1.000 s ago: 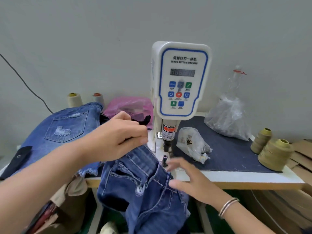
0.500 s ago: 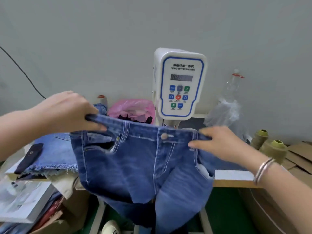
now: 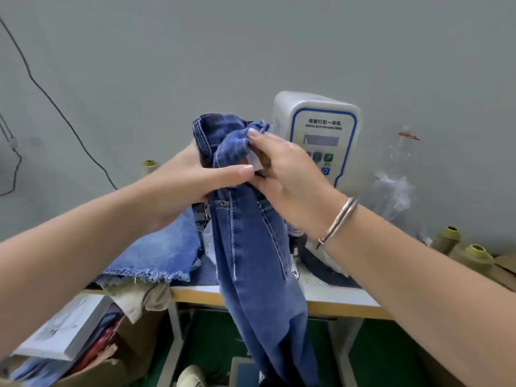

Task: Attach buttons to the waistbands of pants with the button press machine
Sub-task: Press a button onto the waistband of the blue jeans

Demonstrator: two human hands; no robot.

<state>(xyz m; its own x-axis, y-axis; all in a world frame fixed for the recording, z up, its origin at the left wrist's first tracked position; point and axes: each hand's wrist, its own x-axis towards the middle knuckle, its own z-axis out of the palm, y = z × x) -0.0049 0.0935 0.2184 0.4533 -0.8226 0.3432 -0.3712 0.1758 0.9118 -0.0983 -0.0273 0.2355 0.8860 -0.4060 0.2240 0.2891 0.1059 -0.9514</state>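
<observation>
Half a second ago we held the dark jeans (image 3: 251, 233) spread wide by the waistband; now we have brought both ends together, so the pair hangs folded lengthwise in front of the button machine (image 3: 321, 129), its legs dropping past the desk (image 3: 335, 296) edge toward the green floor. From the left: an open cardboard box (image 3: 111, 361) below the desk holds a white book or carton and some red and blue items we cannot make out, with beige cloth (image 3: 139, 300) draped over its rim. Above it a pale, frayed denim piece (image 3: 162, 252) lies on the desk, and a thread cone (image 3: 149, 167) stands behind it by the wall. Our left hand (image 3: 190, 188) has its grip closed on the bunched waistband, thumb pressed flat across the front of the fabric and the fingers hidden behind it. Our right hand (image 3: 287, 174), a metal bangle (image 3: 337, 222) on its wrist, meets it from the other side: the fingers curl round the upper fold and pinch it, with a white label showing just under them. The machine's control panel is partly covered by this hand. Right of the machine a clear plastic bag (image 3: 391, 196) sits on the desk, contents too blurred to tell, with a clear bottle (image 3: 405, 146) behind it. Two olive thread cones (image 3: 460, 247) stand at the far right.
</observation>
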